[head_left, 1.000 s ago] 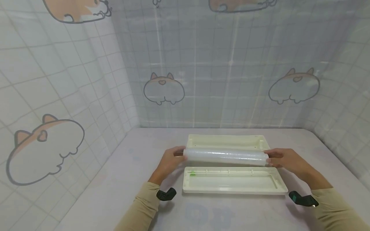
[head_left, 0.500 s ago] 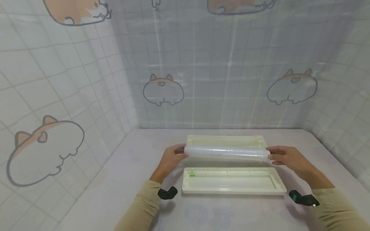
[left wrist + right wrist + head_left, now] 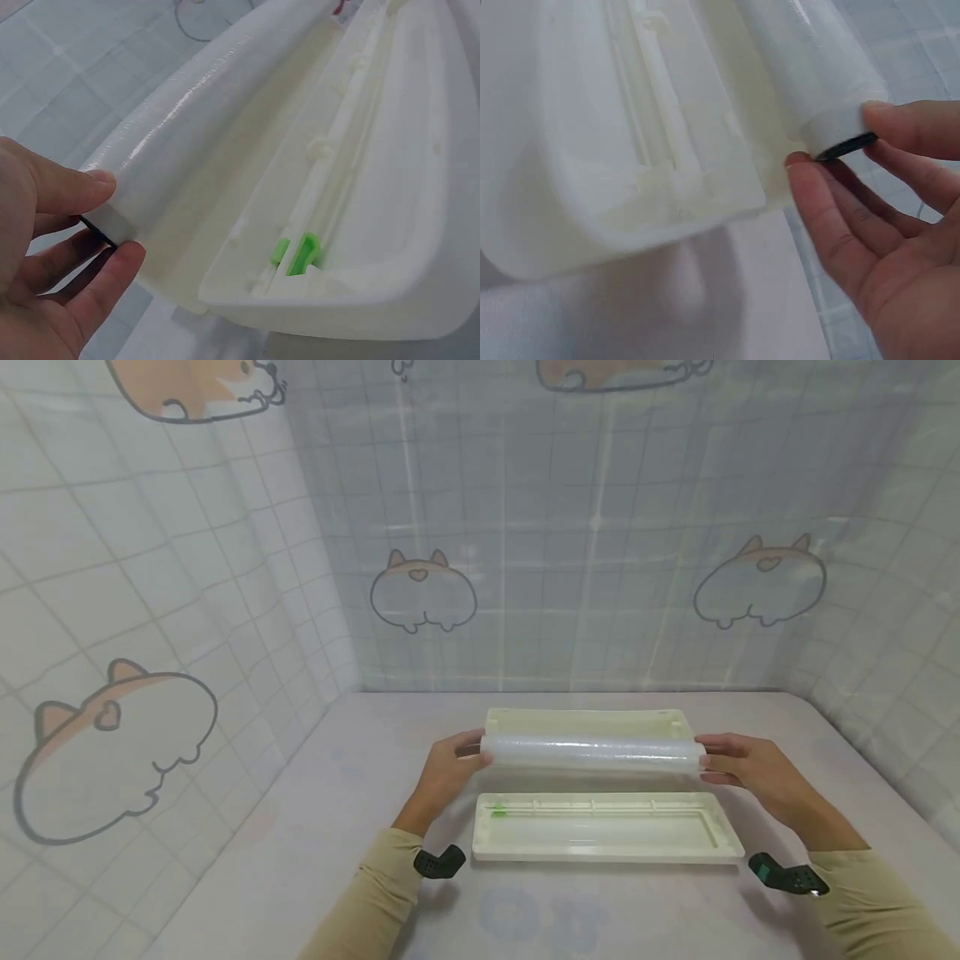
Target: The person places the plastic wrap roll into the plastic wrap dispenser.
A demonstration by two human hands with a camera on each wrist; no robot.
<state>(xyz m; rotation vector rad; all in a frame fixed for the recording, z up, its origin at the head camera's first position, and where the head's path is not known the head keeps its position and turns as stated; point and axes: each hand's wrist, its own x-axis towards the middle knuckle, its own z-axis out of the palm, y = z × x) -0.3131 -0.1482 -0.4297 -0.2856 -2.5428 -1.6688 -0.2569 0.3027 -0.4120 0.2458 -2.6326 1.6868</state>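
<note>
Crosswise, roll [image 3: 592, 753] in fingers [image 3: 829, 221], black end [image 3: 847, 147] clear in wrist views only

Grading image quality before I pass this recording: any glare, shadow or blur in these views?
Head: pale glare streaks on the grid-patterned backdrop, a highlight along the cling film roll; left wrist: shine on the roll, green slider fairly crisp; right wrist: softer overall, near white tray edges blurred, a shadow on the tabletop.

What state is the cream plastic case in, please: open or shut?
Open: its near part and far part both show their insides, the latter behind the roll.
</note>
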